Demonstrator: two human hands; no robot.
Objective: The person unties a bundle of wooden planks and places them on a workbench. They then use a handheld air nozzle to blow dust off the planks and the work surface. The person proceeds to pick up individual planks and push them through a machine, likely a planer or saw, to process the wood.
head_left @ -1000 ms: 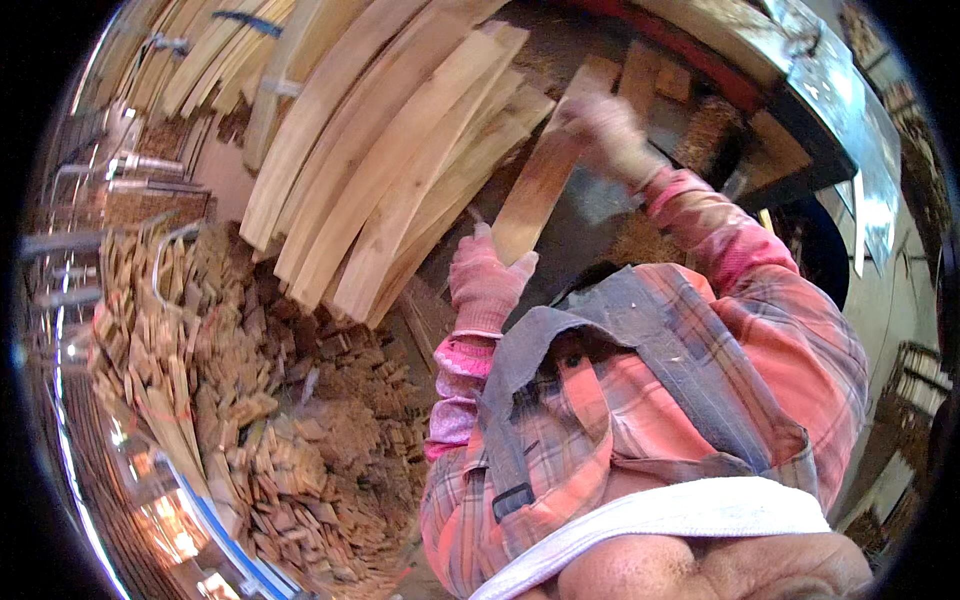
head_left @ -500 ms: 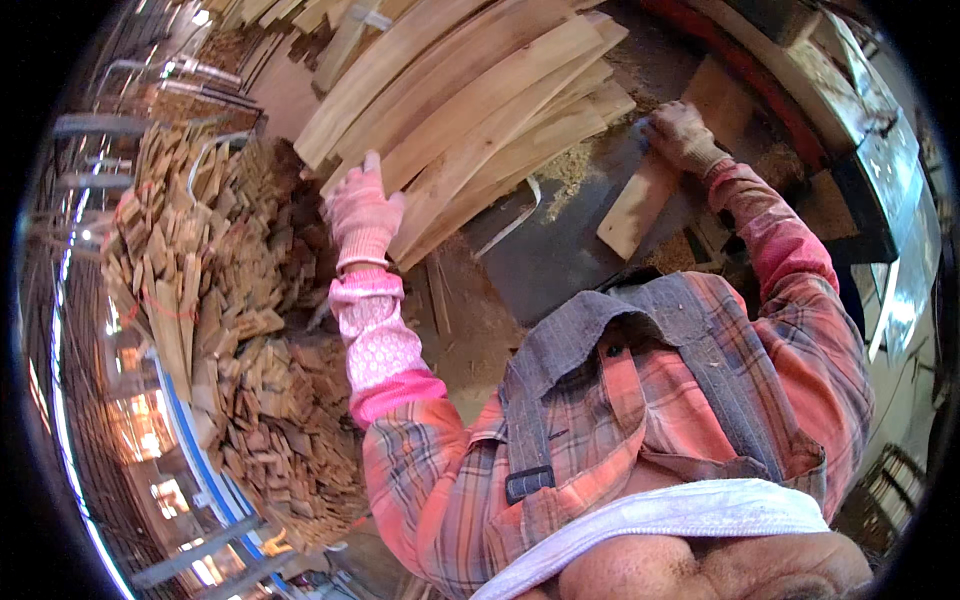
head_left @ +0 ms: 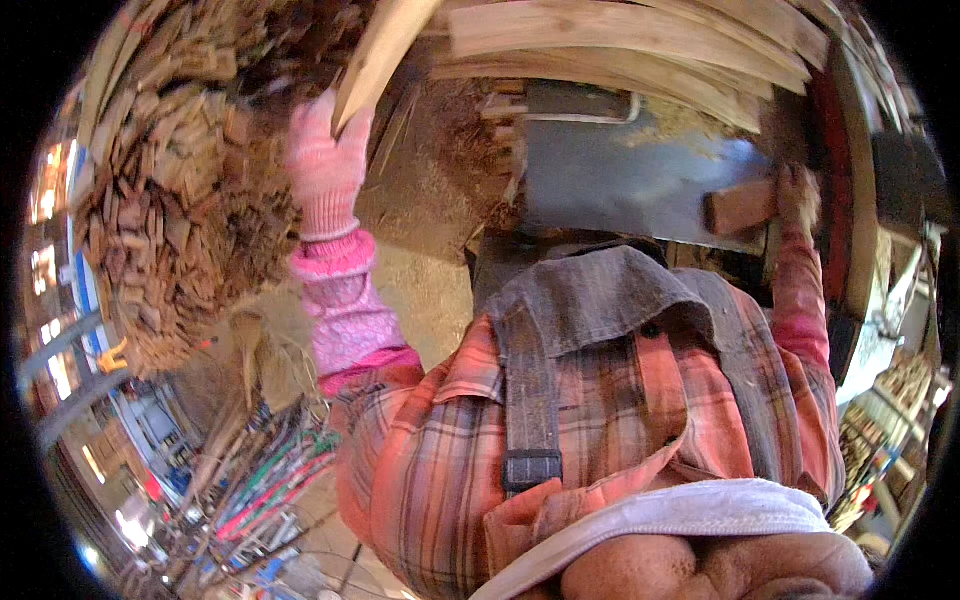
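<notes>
Left hand (head_left: 330,165), gloved in ribbed pink knit, has come away from the stack (head_left: 620,32) and is clamped on the near end of a pale, narrow plank (head_left: 390,50), which points up and away from it. Right hand (head_left: 798,200) touches a short, flat, reddish-brown board (head_left: 742,208); blur hides whether its fingers grip. Between the hands lies a smooth, dark tabletop (head_left: 620,170). Smooth planks are stacked right of the left grip; rough, splintery offcuts (head_left: 150,230) heap left of it.
</notes>
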